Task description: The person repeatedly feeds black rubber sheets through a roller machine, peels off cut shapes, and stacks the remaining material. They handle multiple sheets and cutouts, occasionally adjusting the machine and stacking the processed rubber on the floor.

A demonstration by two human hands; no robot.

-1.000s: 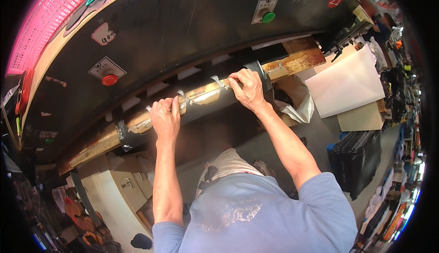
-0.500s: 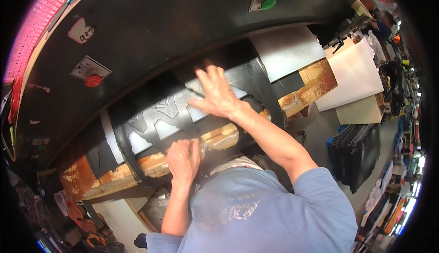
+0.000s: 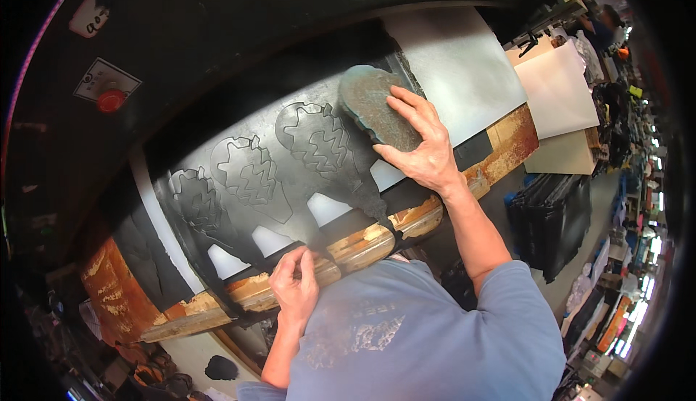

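"What is the grip on?"

"The right hand (image 3: pixel 428 151) is clasped over an oval grey-green block (image 3: pixel 373 104): fingers spread on its top face, thumb against the near edge. I can't tell whether the block is lifted or resting."

"Which way does it lie from the palm?"

"Up and to the left. Its long axis seems to slant from upper left toward the palm, though the hand hides the lower right end."

"And the other hand?"

"The left hand (image 3: pixel 295 283) is well apart from it, at the near edge of the wooden board (image 3: pixel 511 136). Its fingers are curled in, thumb close to the forefinger — whether they pinch anything, I can't tell."

"The right arm's pose?"

"Back of the hand up, wrist fairly straight, forearm slanting up and left from a bent elbow."

"What lies around the block?"

"The black sheet (image 3: pixel 293 194) is below it, with zigzag outlines (image 3: pixel 313 136) in a row to its left — the nearest just beside it. A pale sheet (image 3: pixel 453 68) lies to its right."
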